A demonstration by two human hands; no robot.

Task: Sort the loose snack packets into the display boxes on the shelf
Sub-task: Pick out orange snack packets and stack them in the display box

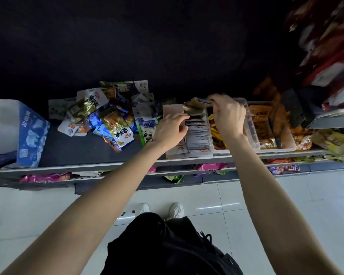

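while the right hand (227, 115) holds a small brownish snack packet (199, 101) pinched between its fingertips over the far end of a clear plastic display box (250, 132), the left hand (172, 129) sits curled at the left side of the row of pale grey-white packets (199, 135) filed upright in it. my guess is the left fingers are holding the row apart so the new one can slot in at the back, but i can't tell whether they actually grip a packet or just press against the row.

that box sits right at the front edge of the dark shelf (77, 149), near the middle. next to it on the right is another clear box with orange packets (262, 124), so like goes with like, it seems.

the loose stuff is a heap of mixed foil packets (103, 118) towards the left and back of the shelf, still a fair pile, so i'd say the job's far from done. one green-white packet with a panda face (147, 132) lies at the heap's right edge, just beside the left hand. a gold-and-blue one has big chinese characters, too tilted for me to read properly. a blue and white carton (31, 133) stands at the shelf's left end, with white writing i can't make out.
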